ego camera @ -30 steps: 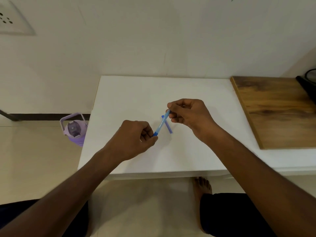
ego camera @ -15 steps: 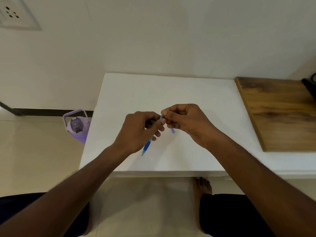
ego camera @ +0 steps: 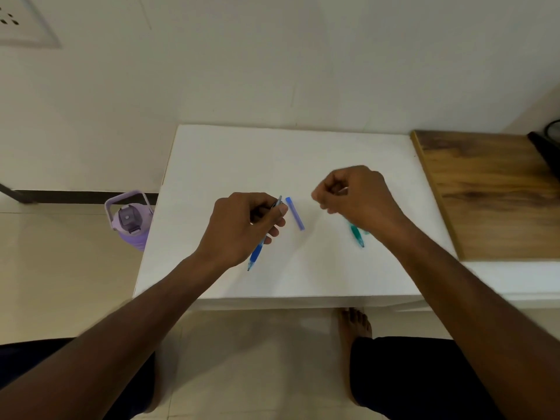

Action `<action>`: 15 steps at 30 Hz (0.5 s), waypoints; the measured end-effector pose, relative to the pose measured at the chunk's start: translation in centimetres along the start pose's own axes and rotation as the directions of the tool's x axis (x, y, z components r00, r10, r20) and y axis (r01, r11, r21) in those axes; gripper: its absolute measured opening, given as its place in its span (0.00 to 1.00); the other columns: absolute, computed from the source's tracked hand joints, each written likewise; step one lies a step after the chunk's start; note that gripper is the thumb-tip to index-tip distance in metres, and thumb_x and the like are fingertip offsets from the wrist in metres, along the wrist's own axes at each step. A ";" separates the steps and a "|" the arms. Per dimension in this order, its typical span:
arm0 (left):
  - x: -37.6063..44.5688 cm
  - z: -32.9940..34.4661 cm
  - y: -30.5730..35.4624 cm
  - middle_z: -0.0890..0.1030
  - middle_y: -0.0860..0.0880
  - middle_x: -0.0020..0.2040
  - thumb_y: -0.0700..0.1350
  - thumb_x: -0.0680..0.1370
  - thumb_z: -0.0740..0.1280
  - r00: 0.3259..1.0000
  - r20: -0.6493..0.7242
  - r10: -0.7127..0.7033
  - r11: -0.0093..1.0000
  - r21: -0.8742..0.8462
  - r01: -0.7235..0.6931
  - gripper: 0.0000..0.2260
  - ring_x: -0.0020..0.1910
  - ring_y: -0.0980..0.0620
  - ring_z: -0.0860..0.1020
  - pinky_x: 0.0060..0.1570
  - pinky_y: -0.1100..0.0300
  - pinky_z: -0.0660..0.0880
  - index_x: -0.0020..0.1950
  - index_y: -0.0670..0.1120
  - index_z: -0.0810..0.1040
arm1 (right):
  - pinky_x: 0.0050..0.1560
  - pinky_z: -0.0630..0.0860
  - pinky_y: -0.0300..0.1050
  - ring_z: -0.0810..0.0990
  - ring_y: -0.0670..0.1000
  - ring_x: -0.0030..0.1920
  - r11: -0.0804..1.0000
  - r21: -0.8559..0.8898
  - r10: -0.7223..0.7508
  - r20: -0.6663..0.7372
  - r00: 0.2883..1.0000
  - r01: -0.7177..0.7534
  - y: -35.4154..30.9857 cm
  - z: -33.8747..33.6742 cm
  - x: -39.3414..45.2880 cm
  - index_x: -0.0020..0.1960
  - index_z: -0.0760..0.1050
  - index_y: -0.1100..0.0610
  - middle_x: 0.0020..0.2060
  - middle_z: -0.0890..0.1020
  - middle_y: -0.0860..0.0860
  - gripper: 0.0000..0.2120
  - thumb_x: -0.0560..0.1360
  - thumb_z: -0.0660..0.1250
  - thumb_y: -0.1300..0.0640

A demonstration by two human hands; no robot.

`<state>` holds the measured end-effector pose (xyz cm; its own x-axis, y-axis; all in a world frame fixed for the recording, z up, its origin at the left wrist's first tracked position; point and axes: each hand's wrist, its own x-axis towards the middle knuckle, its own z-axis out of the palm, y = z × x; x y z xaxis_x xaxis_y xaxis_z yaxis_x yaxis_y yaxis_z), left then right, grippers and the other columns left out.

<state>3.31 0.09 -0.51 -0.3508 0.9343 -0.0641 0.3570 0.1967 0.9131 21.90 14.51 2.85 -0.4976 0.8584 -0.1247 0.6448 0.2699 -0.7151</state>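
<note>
My left hand point(ego camera: 245, 225) grips a blue pen point(ego camera: 256, 254) over the white table point(ego camera: 230, 159), with the pen's tip pointing toward the near edge. A blue cap point(ego camera: 295, 213) lies loose on the table just right of that hand. My right hand point(ego camera: 354, 195) is apart from the pen, farther right, with its fingers curled. A small pale sliver shows between its fingertips, too blurred to identify. A green pen point(ego camera: 357, 236) lies on the table, partly hidden under the right wrist.
A wooden board point(ego camera: 491, 189) lies on the table's right side, with a dark object point(ego camera: 548, 144) at its far corner. A purple bottle point(ego camera: 130, 219) stands on the floor left of the table. The wall runs directly behind, and my bare foot point(ego camera: 354, 322) shows below the table's near edge.
My hands have separated. The right hand left the blue pen's top end and moved right, uncovering the cap and the green pen. The left hand kept the pen and stayed near the middle.
</note>
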 end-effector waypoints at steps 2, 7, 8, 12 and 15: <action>0.0 -0.2 0.0 0.88 0.57 0.40 0.52 0.82 0.71 0.999 -0.032 -0.022 0.999 -0.032 0.020 0.09 0.37 0.56 0.87 0.37 0.64 0.84 0.55 0.49 0.87 | 0.46 0.83 0.38 0.86 0.46 0.38 0.949 -0.315 0.003 0.073 0.997 0.020 1.1 0.5 -0.2 0.44 0.86 0.53 0.36 0.87 0.47 0.03 0.74 0.77 0.54; -0.1 -0.2 0.6 0.89 0.54 0.42 0.52 0.82 0.72 0.998 -0.057 -0.012 0.998 -0.065 0.009 0.09 0.37 0.54 0.87 0.37 0.62 0.84 0.61 0.53 0.81 | 0.50 0.82 0.45 0.84 0.50 0.46 0.894 -0.446 0.114 0.126 0.985 -0.046 2.5 2.5 0.0 0.46 0.84 0.54 0.42 0.86 0.51 0.04 0.74 0.77 0.55; -0.1 -0.2 0.7 0.89 0.54 0.42 0.52 0.82 0.72 0.998 -0.056 -0.011 0.998 -0.069 0.007 0.09 0.37 0.53 0.87 0.37 0.62 0.85 0.60 0.53 0.81 | 0.50 0.82 0.44 0.84 0.51 0.47 0.884 -0.464 0.120 0.119 0.986 -0.051 2.6 2.6 0.1 0.47 0.84 0.55 0.43 0.85 0.51 0.05 0.74 0.77 0.54; -0.3 -0.4 0.8 0.89 0.53 0.43 0.52 0.82 0.71 0.999 -0.043 -0.002 0.999 -0.053 0.000 0.08 0.37 0.53 0.87 0.38 0.61 0.85 0.60 0.52 0.81 | 0.51 0.82 0.44 0.85 0.50 0.42 0.900 -0.436 0.056 0.046 0.997 -0.030 2.0 3.0 0.4 0.50 0.83 0.54 0.45 0.85 0.52 0.09 0.75 0.77 0.50; -0.3 -0.6 0.8 0.89 0.53 0.43 0.51 0.82 0.72 0.999 -0.049 0.000 0.999 -0.037 -0.002 0.08 0.36 0.54 0.87 0.37 0.61 0.85 0.60 0.52 0.81 | 0.55 0.82 0.46 0.84 0.49 0.43 0.930 -0.362 -0.069 0.019 0.997 0.071 0.4 4.0 0.8 0.53 0.85 0.55 0.43 0.87 0.50 0.10 0.77 0.76 0.49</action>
<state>3.20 -0.22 0.49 -0.3923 0.9187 -0.0444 0.3256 0.1839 0.9274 19.44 13.51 -0.26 -0.5516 0.8295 -0.0878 0.7739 0.4696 -0.4248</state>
